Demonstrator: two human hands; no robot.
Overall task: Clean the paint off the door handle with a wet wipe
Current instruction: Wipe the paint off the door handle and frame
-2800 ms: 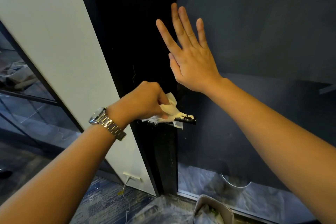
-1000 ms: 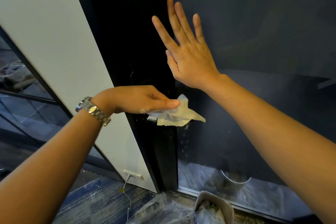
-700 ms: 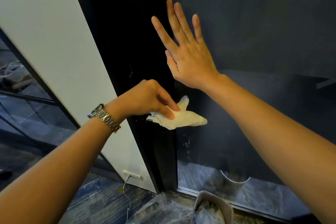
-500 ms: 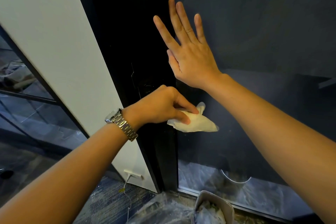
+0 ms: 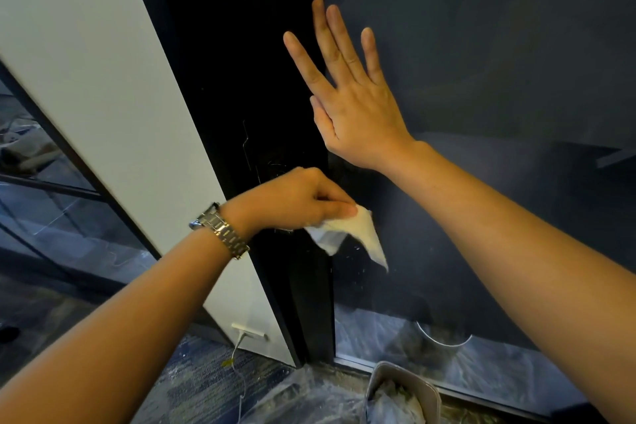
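**A:** So here's where we're at with the handle job. Our left hand (image 5: 296,200) is pinched shut on the wet wipe (image 5: 347,234), thumb and fingers bunching the top of it so the loose corner hangs down over where the door handle sits. We can't actually see the handle right now, it's hidden under the hand and the wipe, at the edge of the black door (image 5: 241,79).

**B:** And the other hand?

**A:** Our right hand (image 5: 351,107) is wide open, fingers spread, palm flat on the dark panel (image 5: 499,62) just above the handle. Our guess is that it's bracing the door so it doesn't swing while we rub.

**B:** Makes sense. Is the paint coming off?

**A:** Looks like it, there are small white flecks (image 5: 358,251) in the air and on the panel right below the wipe. Can't say how much is left on the handle since it's covered.

**B:** Count for the record?

**A:** Two hands, one wipe, one watch (image 5: 220,229) on the left wrist, and one bin (image 5: 402,385) on the floor pretty much straight under the handle, with crumpled stuff in it. Handy spot, we reckon, for dropping the wipe when it's done.
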